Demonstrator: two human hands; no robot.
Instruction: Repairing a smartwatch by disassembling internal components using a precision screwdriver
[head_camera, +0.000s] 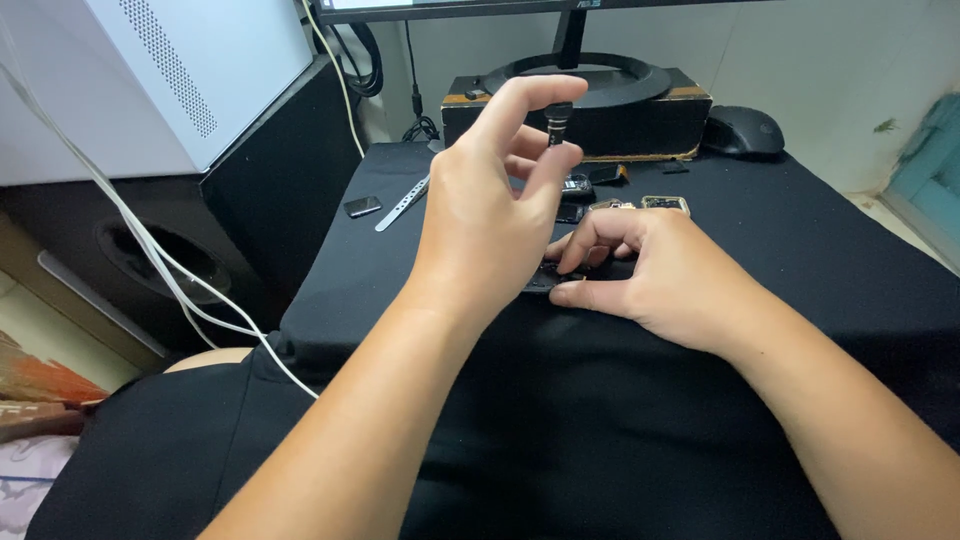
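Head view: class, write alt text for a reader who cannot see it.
A left hand holds a small black screwdriver upright over a dark part steadied by the right hand on a black cloth, with small parts behind.

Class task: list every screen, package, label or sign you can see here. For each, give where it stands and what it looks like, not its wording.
Monitor: top edge of the view, behind the left hand; only a dark lower bezel and a strip of lit screen show, on a black ring-shaped stand.
Packages, labels, signs: none to be made out.
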